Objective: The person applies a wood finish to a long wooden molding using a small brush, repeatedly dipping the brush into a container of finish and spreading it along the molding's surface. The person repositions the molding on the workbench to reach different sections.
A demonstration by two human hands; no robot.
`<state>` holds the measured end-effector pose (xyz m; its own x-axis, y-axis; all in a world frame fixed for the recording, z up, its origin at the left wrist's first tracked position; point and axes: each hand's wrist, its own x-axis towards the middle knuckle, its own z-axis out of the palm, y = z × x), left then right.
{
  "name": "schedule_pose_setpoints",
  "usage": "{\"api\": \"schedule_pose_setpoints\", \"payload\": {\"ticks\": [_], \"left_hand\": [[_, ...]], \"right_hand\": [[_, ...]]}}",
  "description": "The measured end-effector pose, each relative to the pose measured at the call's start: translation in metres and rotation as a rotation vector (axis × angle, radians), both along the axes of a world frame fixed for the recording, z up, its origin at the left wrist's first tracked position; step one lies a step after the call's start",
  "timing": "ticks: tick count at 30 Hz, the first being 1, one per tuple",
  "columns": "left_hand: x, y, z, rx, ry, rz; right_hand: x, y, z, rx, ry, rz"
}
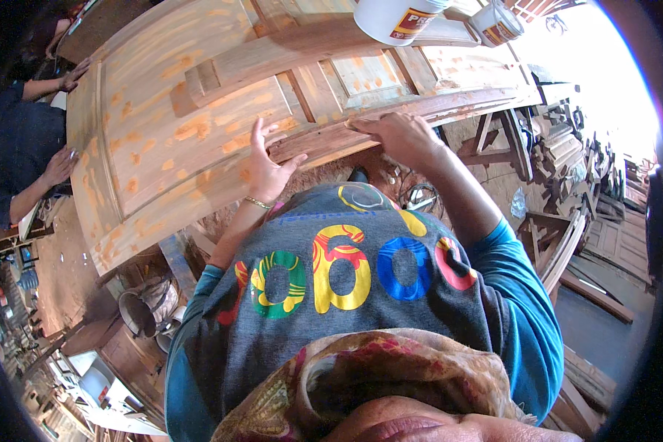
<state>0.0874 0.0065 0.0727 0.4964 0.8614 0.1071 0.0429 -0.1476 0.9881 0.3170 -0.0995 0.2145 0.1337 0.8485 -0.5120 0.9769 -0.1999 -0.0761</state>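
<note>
A large panelled wooden door (188, 173), blotched with orange filler, lies flat in front of me. My left hand (269, 162) is open at its near edge, fingers spread over the wood. My right hand (405, 138) is closed on the same edge, farther right, pressing on a small pale item I cannot make out, which my fingers partly hide. A long wooden board (247, 59) lies across the door, with a white bucket (387, 22) and a smaller bucket (493, 26) toward the back.
Another person's hands (59, 168) rest on the door's left end. A wooden trestle (516, 144) and stacked offcuts (560, 147) stand at the right. A metal vessel (136, 313) and assorted clutter sit at lower left, with more panels (611, 243) at far right.
</note>
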Motion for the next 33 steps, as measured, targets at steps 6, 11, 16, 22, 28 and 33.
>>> {"api": "schedule_pose_setpoints", "payload": {"ticks": [6,11,16,22,28,33], "left_hand": [[-0.005,0.009,-0.022,0.131,0.208,-0.108],[-0.006,0.010,-0.036,-0.023,0.240,-0.092],[-0.006,0.009,-0.029,-0.009,0.244,-0.094],[-0.007,0.010,-0.028,0.011,0.235,-0.088],[-0.003,0.008,-0.027,-0.017,0.241,-0.091],[0.005,0.007,-0.025,0.109,0.338,-0.061]], "right_hand": [[-0.034,-0.002,-0.033,0.322,0.181,-0.099],[-0.041,-0.011,-0.053,0.375,0.250,-0.131],[-0.037,-0.012,-0.061,0.310,0.321,-0.144],[-0.041,0.010,-0.043,0.137,0.242,-0.057],[0.004,0.047,-0.078,-0.006,0.444,0.225],[0.014,0.038,-0.034,-0.126,0.611,0.027]]}}
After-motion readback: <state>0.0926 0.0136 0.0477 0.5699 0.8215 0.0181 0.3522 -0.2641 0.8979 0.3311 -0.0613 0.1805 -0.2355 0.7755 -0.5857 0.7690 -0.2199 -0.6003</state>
